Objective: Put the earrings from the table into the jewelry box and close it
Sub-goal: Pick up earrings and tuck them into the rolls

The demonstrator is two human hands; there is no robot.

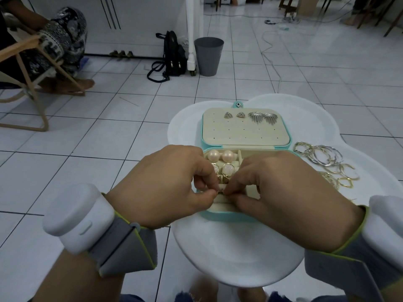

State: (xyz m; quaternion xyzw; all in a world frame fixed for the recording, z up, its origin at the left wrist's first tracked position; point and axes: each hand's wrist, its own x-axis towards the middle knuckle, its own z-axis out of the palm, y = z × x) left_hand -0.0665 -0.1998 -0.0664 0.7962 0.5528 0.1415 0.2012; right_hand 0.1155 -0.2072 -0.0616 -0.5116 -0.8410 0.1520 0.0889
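Nearest us, we've got a white wrist unit point(76, 216) strapped on the left arm at about 8 o'clock, and a matching one on the right at 4. Both our hands meet over the front of the teal jewelry box point(220, 215): the left hand point(161, 188) and right hand point(290, 192) have fingertips pressed together, pinching a small gold earring point(220, 191) between them right above the near ring-roll section. Can't tell exactly which fingers grip which bit, it's tiny.

Just past the fingers, inside the box, sit pearl earrings point(221, 155), two big round ones at the back and a couple more below.

The open lid point(246, 136) lies flat at 12 o'clock, with two little triangle studs point(234, 115) and two silver fan-shaped earrings point(262, 116) pinned along its far edge.

Out at 2 o'clock, a loose pile of gold and silver hoop earrings point(325, 162) rests on the white table point(239, 258), just beside the box.
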